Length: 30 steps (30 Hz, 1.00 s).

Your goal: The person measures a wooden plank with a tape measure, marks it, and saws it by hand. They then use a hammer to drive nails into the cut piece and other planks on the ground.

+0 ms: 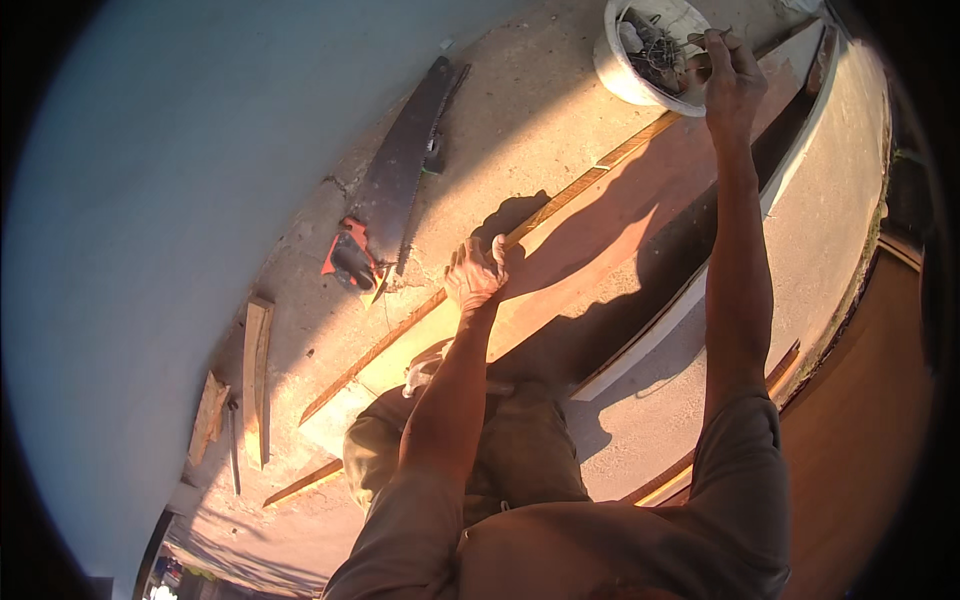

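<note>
My left hand (475, 272) is closed over the upper edge of a long wooden board (590, 235) that runs diagonally in front of me. Farther off to the right, my right hand (733, 85) is raised at the rim of a white bucket (622, 78). Its thumb and fingers are pinched together; a thin dark piece seems to show at their tips, too small to name. Inside the bucket lies a tangle of thin wire-like metal pieces (660, 58). By my left knee sits what looks like a hammer (412, 382), partly hidden by my forearm.
A handsaw (388, 185) with a red and black handle lies on the concrete floor left of the board. Wood offcuts (256, 380) and a thin metal bar (233, 445) lie near the pale wall (150, 230). At right, a light-edged panel (650, 335) runs alongside.
</note>
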Each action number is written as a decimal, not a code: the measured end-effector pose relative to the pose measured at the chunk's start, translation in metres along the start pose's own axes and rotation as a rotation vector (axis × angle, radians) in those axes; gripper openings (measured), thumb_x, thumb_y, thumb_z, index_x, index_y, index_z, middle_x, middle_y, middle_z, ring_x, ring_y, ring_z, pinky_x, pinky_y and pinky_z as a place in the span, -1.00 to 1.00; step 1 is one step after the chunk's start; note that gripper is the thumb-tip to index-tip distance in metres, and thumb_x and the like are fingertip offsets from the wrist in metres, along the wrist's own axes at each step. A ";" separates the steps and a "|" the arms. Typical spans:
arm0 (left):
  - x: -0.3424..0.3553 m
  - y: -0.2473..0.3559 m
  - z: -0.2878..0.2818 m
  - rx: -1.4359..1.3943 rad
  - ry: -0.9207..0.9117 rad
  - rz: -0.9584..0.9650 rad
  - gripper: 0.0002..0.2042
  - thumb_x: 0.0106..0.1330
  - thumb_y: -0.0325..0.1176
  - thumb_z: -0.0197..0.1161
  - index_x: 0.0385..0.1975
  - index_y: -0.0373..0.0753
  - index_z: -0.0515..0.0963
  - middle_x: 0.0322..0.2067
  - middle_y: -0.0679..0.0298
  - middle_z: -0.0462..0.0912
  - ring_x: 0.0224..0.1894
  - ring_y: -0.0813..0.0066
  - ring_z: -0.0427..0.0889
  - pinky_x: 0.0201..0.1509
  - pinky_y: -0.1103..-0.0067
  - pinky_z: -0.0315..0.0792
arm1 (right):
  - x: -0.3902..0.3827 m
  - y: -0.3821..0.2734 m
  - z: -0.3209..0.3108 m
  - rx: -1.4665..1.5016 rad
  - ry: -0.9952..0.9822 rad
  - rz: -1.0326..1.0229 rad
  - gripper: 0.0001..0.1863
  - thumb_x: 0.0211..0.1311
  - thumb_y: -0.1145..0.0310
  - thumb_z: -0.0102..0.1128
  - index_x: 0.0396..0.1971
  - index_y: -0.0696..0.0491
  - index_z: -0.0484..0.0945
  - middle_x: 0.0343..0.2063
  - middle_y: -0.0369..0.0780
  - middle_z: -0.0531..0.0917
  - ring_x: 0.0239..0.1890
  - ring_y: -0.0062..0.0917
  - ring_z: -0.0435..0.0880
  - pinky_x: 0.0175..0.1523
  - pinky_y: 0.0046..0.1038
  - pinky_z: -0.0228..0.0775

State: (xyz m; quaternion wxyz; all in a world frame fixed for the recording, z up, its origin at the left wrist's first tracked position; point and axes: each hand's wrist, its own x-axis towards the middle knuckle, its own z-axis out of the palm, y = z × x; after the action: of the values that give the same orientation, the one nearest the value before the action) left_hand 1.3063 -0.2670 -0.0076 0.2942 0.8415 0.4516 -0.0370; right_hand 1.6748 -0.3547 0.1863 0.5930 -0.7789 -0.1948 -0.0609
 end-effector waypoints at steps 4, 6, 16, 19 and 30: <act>-0.006 -0.002 -0.023 -0.442 0.163 -0.051 -0.56 0.45 0.03 0.03 -0.17 -0.30 0.57 -0.26 -0.03 0.66 -0.21 -0.08 0.64 -0.13 0.22 0.49 | -0.158 -0.036 0.039 0.108 -0.766 0.416 -0.82 0.39 0.34 0.14 -0.38 0.11 0.57 -0.56 -0.37 0.57 -0.55 -0.79 0.46 -0.48 -0.69 0.26; -0.022 -0.005 -0.041 -0.886 0.235 -0.060 -0.56 0.49 0.02 0.03 -0.22 -0.33 0.54 -0.44 0.17 0.62 -0.37 0.29 0.60 -0.22 0.40 0.49 | -0.243 -0.039 0.048 0.021 -0.946 0.546 -0.82 0.39 0.35 0.14 -0.37 0.13 0.56 -0.59 -0.37 0.54 -0.57 -0.79 0.45 -0.51 -0.67 0.25; -0.212 -0.130 -0.100 -1.689 -0.182 -0.692 -0.76 0.49 -0.17 0.06 -0.42 -0.11 0.46 -0.51 0.38 0.46 -0.53 0.55 0.43 -0.51 0.54 0.30 | -0.485 -0.146 0.039 -0.039 -0.885 0.393 -0.90 0.30 0.44 0.20 -0.35 0.16 0.53 -0.59 -0.24 0.54 -0.56 -0.60 0.53 -0.41 -0.47 0.39; -0.269 -0.152 -0.115 -1.104 0.061 -0.137 -0.84 0.35 -0.28 0.17 -0.31 -0.21 0.58 -0.49 0.22 0.54 -0.41 0.36 0.53 -0.33 0.41 0.46 | -0.518 -0.174 0.025 -0.270 -0.972 0.269 -0.88 0.31 0.41 0.16 -0.29 0.16 0.57 -0.47 -0.12 0.63 -0.39 -0.38 0.66 -0.30 -0.36 0.45; -0.337 -0.209 -0.132 -0.565 0.247 0.206 -0.90 0.17 -0.41 0.28 -0.40 -0.27 0.68 -0.41 0.08 0.68 -0.29 0.13 0.65 -0.15 0.35 0.53 | -0.572 -0.162 0.009 -0.195 -0.920 0.193 -0.62 0.34 0.13 0.22 -0.08 0.13 0.44 -0.33 -0.12 0.63 -0.39 -0.47 0.67 -0.36 -0.42 0.52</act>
State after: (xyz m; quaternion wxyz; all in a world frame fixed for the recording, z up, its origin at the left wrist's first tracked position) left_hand 0.9174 -0.3582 0.1148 0.4614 0.7659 0.3888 0.2221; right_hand 1.0883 -0.4427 0.1433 0.3722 -0.7916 -0.3572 0.3276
